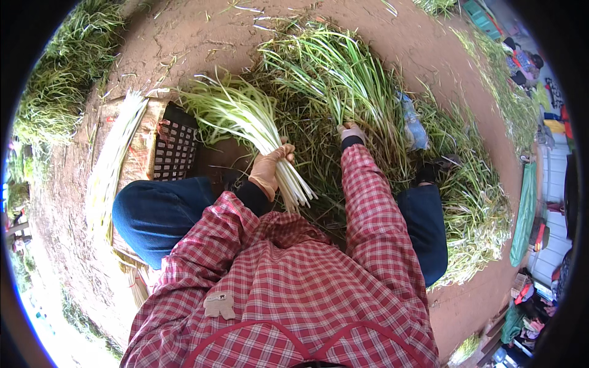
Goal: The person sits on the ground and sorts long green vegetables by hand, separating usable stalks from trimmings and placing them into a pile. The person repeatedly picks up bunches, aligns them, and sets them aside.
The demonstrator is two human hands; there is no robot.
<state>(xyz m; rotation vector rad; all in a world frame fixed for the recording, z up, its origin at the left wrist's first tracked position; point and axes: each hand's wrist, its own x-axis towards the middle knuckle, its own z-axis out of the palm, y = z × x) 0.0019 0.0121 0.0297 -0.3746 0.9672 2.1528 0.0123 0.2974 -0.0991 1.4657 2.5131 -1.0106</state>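
A bunch of long pale-stemmed greens [248, 119] lies across my left hand [271, 168], whose fingers are closed around the white stems. Their cut-looking ends point toward my lap, and the leaves fan out ahead. Farther forward, my right hand [353, 131] reaches the near edge of a heap of green leafy stalks [340, 73] and pinches some of them at the base. My fingertips there are partly hidden among the leaves. Both hands appear gloved.
Left of my knee, a bundle of trimmed pale stalks [122, 138] rests on a covered black plastic crate [175, 142]. A blue-and-white plastic piece [413, 122] is caught in the heap. Loose greens [478, 202] spread to the right over bare earth. Another person [524, 62] is at the far right.
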